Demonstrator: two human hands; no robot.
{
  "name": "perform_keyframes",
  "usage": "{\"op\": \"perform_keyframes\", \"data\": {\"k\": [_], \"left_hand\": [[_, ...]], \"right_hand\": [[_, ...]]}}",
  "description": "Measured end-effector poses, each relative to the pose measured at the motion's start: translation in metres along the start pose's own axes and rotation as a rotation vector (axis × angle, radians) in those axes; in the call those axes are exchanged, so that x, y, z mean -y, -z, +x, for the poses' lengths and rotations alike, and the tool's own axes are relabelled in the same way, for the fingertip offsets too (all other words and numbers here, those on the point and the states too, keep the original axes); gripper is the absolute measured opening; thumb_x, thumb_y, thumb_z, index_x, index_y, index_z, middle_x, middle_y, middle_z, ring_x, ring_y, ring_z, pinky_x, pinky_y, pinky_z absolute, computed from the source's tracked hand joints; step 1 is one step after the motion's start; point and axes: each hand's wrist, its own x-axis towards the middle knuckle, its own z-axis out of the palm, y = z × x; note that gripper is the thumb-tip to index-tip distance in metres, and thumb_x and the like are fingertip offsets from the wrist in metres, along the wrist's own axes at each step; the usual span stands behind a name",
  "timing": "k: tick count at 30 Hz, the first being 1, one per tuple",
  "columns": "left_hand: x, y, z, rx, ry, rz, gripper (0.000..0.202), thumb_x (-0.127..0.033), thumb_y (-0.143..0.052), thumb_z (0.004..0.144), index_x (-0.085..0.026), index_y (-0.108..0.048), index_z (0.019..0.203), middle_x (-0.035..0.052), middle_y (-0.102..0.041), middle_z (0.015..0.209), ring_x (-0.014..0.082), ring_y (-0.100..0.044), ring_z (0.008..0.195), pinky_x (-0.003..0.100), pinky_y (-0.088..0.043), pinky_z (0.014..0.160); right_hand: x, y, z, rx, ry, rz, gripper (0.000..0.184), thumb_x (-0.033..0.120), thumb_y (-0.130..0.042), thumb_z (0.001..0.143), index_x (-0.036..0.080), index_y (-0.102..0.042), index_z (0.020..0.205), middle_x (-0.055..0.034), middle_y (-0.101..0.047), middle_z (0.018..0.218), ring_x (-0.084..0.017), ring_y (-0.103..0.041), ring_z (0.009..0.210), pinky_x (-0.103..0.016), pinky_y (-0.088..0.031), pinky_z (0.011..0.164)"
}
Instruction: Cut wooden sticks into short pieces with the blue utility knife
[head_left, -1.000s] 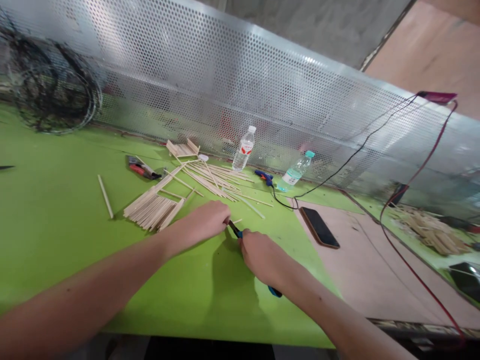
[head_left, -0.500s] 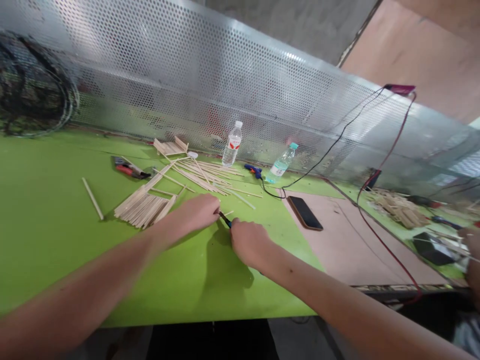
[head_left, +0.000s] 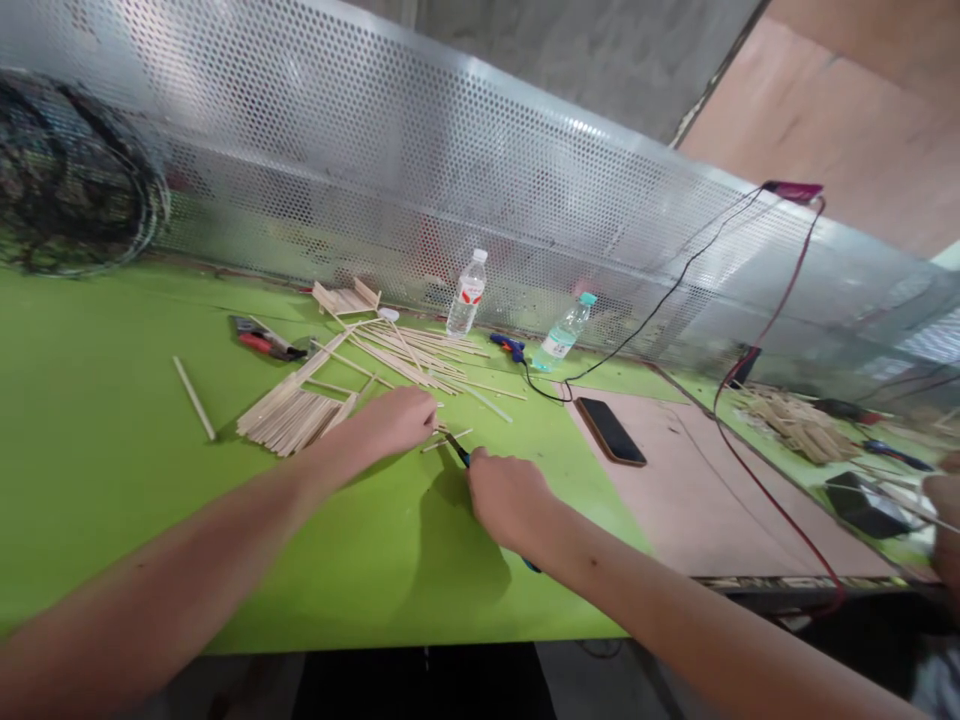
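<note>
My right hand (head_left: 511, 492) is closed around pliers (head_left: 457, 448) with dark jaws and a blue handle, pointing up and left toward my other hand. Closed in a pinch, my left hand (head_left: 405, 415) holds a thin wooden stick, of which only a short end shows at the fingertips by the jaws. Short cut pieces of stick (head_left: 459, 436) lie on the green table (head_left: 360, 560) just beyond the jaws. Left of my left forearm is a flat panel of sticks (head_left: 289, 420) laid side by side. Loose sticks (head_left: 420, 345) are spread behind my hands.
A small wooden assembly (head_left: 346, 299), a clear bottle (head_left: 466, 295), a green-capped bottle (head_left: 564, 335) and a blue glue gun (head_left: 508, 347) stand or lie along the back. Red-handled pliers (head_left: 262, 343) lie left, a phone (head_left: 611, 432) right. Another person's hand (head_left: 946, 500) is at the far right.
My right hand and the pliers have drawn slightly right and down, away from my left hand. More short stick pieces now show by the jaws. The whole view has shifted slightly.
</note>
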Motion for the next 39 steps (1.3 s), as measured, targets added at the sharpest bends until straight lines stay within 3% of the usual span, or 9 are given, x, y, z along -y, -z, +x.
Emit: {"op": "perform_keyframes", "data": {"k": [10,16,21,24,27,30,34,39], "left_hand": [[-0.002,0.002,0.004,-0.001,0.033,0.146,0.024,-0.022,-0.053,0.083,-0.017,-0.064,0.062,0.0076,-0.065,0.067,0.0164,-0.057,0.057,0.028,-0.034,0.055],[-0.009,0.005,0.0,0.025,0.0,0.15,0.02,-0.02,-0.053,0.085,-0.017,-0.068,0.073,0.0085,-0.07,0.077,0.0178,-0.061,0.067,0.028,-0.037,0.058],[-0.022,0.013,-0.008,0.112,-0.074,0.131,0.014,-0.024,-0.061,0.082,-0.019,-0.074,0.086,0.0059,-0.073,0.081,0.0177,-0.064,0.071,0.027,-0.04,0.061],[-0.024,0.014,-0.009,0.143,-0.076,0.136,0.013,-0.021,-0.062,0.081,-0.019,-0.075,0.082,0.0059,-0.073,0.078,0.0174,-0.063,0.068,0.027,-0.04,0.06],[-0.022,0.012,-0.008,0.157,-0.065,0.14,0.014,-0.02,-0.061,0.082,-0.018,-0.075,0.08,0.0065,-0.072,0.078,0.0175,-0.063,0.067,0.028,-0.039,0.06],[-0.022,0.009,-0.008,0.144,-0.045,0.145,0.017,-0.02,-0.057,0.085,-0.018,-0.074,0.082,0.0078,-0.072,0.08,0.0188,-0.063,0.069,0.028,-0.039,0.06],[-0.024,0.007,-0.01,0.137,-0.012,0.145,0.019,-0.019,-0.054,0.086,-0.016,-0.071,0.078,0.0071,-0.069,0.075,0.017,-0.061,0.064,0.028,-0.036,0.056],[-0.024,0.012,-0.01,0.148,-0.015,0.131,0.016,-0.023,-0.056,0.087,-0.019,-0.069,0.078,0.0046,-0.07,0.078,0.0164,-0.061,0.067,0.029,-0.036,0.058]], "right_hand": [[-0.004,0.003,-0.007,0.028,-0.008,-0.005,0.033,0.007,-0.056,0.09,0.006,-0.06,0.123,-0.0141,-0.073,0.092,-0.026,-0.072,0.079,-0.035,-0.055,0.066],[0.005,0.001,0.0,0.072,-0.062,0.014,0.035,0.037,-0.062,0.097,0.016,-0.06,0.126,-0.0086,-0.065,0.118,-0.019,-0.067,0.095,-0.039,-0.058,0.081],[0.007,0.004,0.003,0.12,-0.089,0.076,0.037,0.037,-0.063,0.096,0.016,-0.06,0.127,-0.0105,-0.063,0.125,-0.023,-0.065,0.104,-0.043,-0.057,0.087],[0.003,0.007,0.002,0.122,-0.075,0.112,0.037,0.037,-0.063,0.096,0.017,-0.06,0.127,-0.0102,-0.063,0.126,-0.023,-0.065,0.105,-0.044,-0.057,0.088],[-0.003,0.01,0.001,0.109,-0.044,0.147,0.036,0.038,-0.063,0.097,0.017,-0.061,0.125,-0.0091,-0.064,0.122,-0.021,-0.066,0.101,-0.042,-0.057,0.086],[-0.011,0.008,0.001,0.061,0.0,0.18,0.026,0.036,-0.056,0.1,0.015,-0.065,0.113,-0.0078,-0.069,0.105,-0.018,-0.067,0.087,-0.035,-0.057,0.075],[-0.024,-0.001,0.004,-0.035,0.049,0.234,0.031,0.029,-0.038,0.104,0.015,-0.064,0.095,-0.0101,-0.07,0.083,-0.019,-0.067,0.068,-0.029,-0.044,0.054],[-0.043,-0.008,0.01,-0.109,0.093,0.255,0.029,0.032,-0.037,0.103,0.017,-0.058,0.09,-0.0103,-0.069,0.078,-0.022,-0.065,0.066,-0.029,-0.033,0.052]]}}
